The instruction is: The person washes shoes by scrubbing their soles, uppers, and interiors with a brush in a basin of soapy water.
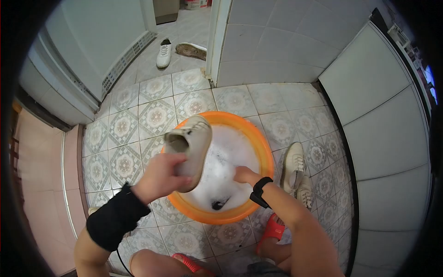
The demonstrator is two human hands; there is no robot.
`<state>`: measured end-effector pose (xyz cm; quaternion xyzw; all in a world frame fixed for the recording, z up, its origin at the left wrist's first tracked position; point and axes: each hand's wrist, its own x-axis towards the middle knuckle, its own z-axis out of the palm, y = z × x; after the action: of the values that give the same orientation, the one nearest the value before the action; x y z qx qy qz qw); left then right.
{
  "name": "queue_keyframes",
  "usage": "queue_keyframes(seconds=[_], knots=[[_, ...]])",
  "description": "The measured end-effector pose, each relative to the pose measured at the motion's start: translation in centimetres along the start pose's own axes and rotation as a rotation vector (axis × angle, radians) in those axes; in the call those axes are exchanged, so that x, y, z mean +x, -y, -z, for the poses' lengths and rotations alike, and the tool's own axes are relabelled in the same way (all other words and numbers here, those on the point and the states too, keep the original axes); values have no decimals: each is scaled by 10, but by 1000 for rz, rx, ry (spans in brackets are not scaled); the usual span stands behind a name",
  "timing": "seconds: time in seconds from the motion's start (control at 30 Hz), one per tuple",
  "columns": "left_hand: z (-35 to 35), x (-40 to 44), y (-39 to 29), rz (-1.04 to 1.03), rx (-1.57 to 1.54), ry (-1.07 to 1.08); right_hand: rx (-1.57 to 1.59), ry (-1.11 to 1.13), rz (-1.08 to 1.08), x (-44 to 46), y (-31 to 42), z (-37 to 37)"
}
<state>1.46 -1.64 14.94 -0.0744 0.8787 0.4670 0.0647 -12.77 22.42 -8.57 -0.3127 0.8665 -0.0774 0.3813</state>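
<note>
Plainly, the left hand (162,177) clamps one shoe (199,147); foam (230,144) partly hides the right hand (245,176), whose grip I cannot tell.

The tiled floor (235,99) offers a free lane between the orange basin's (266,157) far rim and the tiled wall (272,46). A raised shoe (199,145) blocks the basin's left side, the right forearm (295,207) crosses its near right rim, and two pale shoes (293,164) obstruct the floor just right.
</note>
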Motion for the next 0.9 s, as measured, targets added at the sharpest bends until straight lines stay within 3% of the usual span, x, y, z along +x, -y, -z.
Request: queue_keyframes(seconds=[0.17, 0.37, 0.43, 0.47, 0.5, 0.57, 0.6, 0.63, 0.67, 0.73, 0.9], knots=[[-74, 46, 10, -72, 281, 15, -3, -9, -68, -12, 1, 31], [-164, 28, 88, 65, 459, 31, 21, -112, -301, -35, 7, 70], [-176, 23, 111, 133, 704, 58, -78, -144, -342, -37, 8, 76], [-174, 31, 109, 317, 805, 257, -101, -154, -317, -39, 10, 79], [-166, 38, 98, 317, 799, 252, -108, -156, -316, -42, 15, 82], [-157, 44, 82, 314, 688, 141, -84, -340, -192, -44, 28, 79], [-174, 54, 104, 311, 557, -18, -97, -333, -189, -43, 33, 74], [-193, 67, 129, 315, 548, -23, -20, -366, -149, -42, 40, 66], [-211, 82, 154, 403, 62, -230, 58, -400, -106, -41, 46, 59], [-197, 86, 141, 718, -961, -514, 74, -438, -78, -37, 54, 41], [-214, 88, 183, 848, -1121, -613, 211, -471, -129, -43, 73, 27]])
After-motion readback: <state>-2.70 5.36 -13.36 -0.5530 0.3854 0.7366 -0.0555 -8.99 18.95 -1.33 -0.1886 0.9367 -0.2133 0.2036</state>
